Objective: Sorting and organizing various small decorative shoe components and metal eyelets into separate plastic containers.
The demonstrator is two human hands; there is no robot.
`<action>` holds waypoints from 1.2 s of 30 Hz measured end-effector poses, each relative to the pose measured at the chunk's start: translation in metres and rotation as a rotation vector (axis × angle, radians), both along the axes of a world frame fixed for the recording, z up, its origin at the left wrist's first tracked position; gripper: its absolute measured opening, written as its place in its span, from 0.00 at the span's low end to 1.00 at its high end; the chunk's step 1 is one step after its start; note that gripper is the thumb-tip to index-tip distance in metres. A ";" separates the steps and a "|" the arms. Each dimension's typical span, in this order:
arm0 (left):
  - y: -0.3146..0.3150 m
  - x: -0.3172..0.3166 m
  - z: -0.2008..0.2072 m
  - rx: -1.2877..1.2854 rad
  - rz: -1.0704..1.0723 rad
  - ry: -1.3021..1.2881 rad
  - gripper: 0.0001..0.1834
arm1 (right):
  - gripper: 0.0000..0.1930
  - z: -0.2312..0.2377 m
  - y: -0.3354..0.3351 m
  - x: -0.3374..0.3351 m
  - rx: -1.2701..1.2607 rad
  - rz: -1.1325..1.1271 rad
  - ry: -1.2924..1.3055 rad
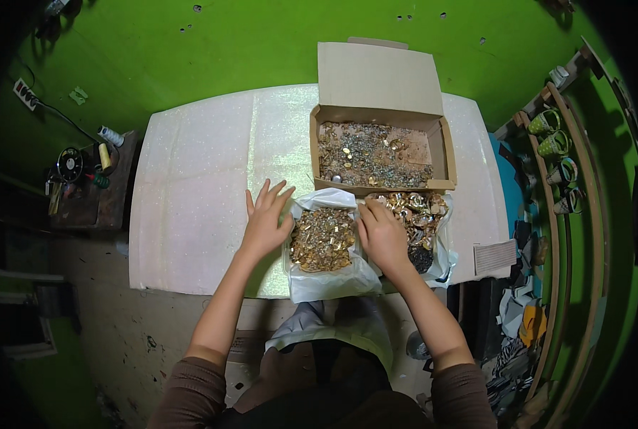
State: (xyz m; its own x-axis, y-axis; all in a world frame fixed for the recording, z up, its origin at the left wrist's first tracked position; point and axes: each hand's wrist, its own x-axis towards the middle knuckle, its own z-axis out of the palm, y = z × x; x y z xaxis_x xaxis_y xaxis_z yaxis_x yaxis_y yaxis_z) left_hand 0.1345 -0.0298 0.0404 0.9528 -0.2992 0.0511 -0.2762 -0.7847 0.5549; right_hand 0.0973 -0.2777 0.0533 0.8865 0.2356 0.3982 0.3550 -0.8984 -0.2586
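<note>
1. Brown fabric sleeves (pixel 194 390) are ending near the elbows, well behind the fingers on the near side, with bare forearms reaching over the table.
2. Left hand (pixel 265 220) is lying palm down, its fingers standing well spread and gripping nothing visible; its thumb is resting at or just beside the left edge of a shallow tray lined with white plastic (pixel 337 284).
3. Right hand (pixel 384 236) is bending its fingers downward at that tray's right side; whether they are pinching anything, I cannot tell.
4. Small gold and silver-coloured pieces (pixel 322 239) are filling the tray between both hands.
5. Beside the right fingers, partly hidden by that hand, a second plastic-lined container (pixel 444 261) is holding larger shiny gold and brown pieces (pixel 419 214), with a heap of small black pieces (pixel 420 259) lying at its near end.
6. Beyond the right fingertips, an open brown cardboard box (pixel 444 154) is holding a scattered layer of mixed small pieces (pixel 376 157).
7. Pale, glittery sheeting (pixel 197 186) is covering the table beneath everything, extending far left of the left fingers.
</note>
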 end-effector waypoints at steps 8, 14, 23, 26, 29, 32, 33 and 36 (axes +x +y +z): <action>-0.075 -0.028 0.005 0.067 -0.133 -0.186 0.21 | 0.09 0.004 -0.041 -0.022 0.177 0.056 0.045; -0.115 -0.010 0.005 0.104 -0.177 -0.253 0.20 | 0.06 0.024 -0.084 0.005 0.281 0.104 0.046; -0.162 0.032 0.005 0.184 -0.144 -0.306 0.21 | 0.05 0.021 -0.151 0.083 0.335 0.127 0.139; -0.171 0.033 0.001 0.185 -0.175 -0.222 0.21 | 0.06 0.016 -0.165 0.130 0.237 0.173 0.193; -0.176 0.029 0.006 0.138 -0.176 -0.084 0.22 | 0.08 0.000 -0.175 0.174 0.108 0.229 0.281; -0.178 0.025 0.014 0.143 -0.171 -0.073 0.25 | 0.10 -0.016 -0.175 0.202 0.044 0.309 0.375; -0.178 0.024 0.014 0.148 -0.174 -0.091 0.26 | 0.10 -0.025 -0.175 0.207 0.046 0.317 0.385; -0.179 0.025 0.016 0.165 -0.169 -0.035 0.27 | 0.12 -0.038 -0.173 0.216 -0.010 0.438 0.544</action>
State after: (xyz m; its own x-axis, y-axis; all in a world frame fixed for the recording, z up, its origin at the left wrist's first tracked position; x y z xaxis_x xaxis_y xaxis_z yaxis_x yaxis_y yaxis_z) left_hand 0.1592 -0.2086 0.0568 0.8872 -0.4610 0.0210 -0.4280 -0.8051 0.4107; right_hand 0.3133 -0.4508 0.0151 0.7820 0.6182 -0.0796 0.5075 -0.7056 -0.4945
